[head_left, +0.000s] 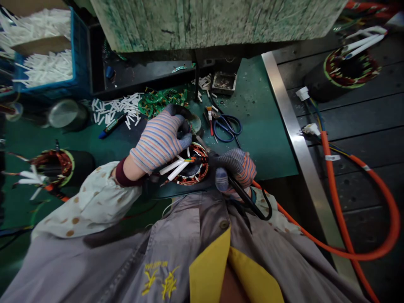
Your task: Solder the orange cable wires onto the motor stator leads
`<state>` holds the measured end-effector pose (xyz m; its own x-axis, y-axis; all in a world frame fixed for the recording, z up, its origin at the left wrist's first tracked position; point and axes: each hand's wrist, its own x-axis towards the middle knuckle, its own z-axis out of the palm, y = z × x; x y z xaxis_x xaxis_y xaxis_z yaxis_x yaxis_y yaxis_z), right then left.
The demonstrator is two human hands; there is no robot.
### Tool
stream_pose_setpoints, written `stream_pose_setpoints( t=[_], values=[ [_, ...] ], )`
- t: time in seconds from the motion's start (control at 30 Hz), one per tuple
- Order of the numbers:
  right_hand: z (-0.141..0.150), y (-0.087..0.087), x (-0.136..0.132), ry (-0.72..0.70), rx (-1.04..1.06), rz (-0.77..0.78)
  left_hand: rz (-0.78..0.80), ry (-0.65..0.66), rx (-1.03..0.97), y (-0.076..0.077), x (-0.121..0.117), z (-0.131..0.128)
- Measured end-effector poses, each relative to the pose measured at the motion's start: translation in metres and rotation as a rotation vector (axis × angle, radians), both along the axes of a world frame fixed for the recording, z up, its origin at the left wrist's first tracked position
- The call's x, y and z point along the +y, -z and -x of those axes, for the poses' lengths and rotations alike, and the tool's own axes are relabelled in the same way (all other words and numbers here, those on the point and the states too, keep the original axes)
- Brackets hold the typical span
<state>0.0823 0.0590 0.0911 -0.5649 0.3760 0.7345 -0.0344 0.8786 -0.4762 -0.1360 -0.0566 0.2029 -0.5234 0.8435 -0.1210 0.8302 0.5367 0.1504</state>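
Note:
In front of my body sits a motor stator [204, 168] with copper windings. White insulating sleeves [178, 169] and thin coloured wires stick out of its opening. My left hand [164, 136], in a striped glove with dark fingertips, is over the stator's far left side. Its fingers are closed in a pinch, and what lies between them is hidden. On the right, my gloved right hand [236, 170] is wrapped round a soldering iron [215, 159]. The iron's tip points at the stator's far rim, and its black cord hangs below the hand.
Scissors [225, 127], a small brush [209, 120] and a metal tray [224, 83] lie beyond my hands. Green circuit boards [160, 101], loose white sleeves [116, 108] and a marker [111, 127] are farther left. Another stator [71, 168] stands left; orange cable [330, 181] loops right.

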Motion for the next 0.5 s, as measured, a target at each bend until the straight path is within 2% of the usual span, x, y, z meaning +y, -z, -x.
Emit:
stream_pose_setpoints(
  t=[0.1,0.33,0.5],
  values=[
    [0.004,-0.002,0.001,0.022,0.051,-0.020,0.009,-0.016,0.008,-0.001,0.000,-0.002],
    [0.011,-0.012,0.004,-0.074,0.110,0.051,0.033,-0.025,-0.019,-0.008,0.002,-0.006],
    [0.005,-0.003,0.003,-0.048,0.130,0.093,0.051,-0.041,-0.040,-0.011,0.003,-0.010]
  ],
)
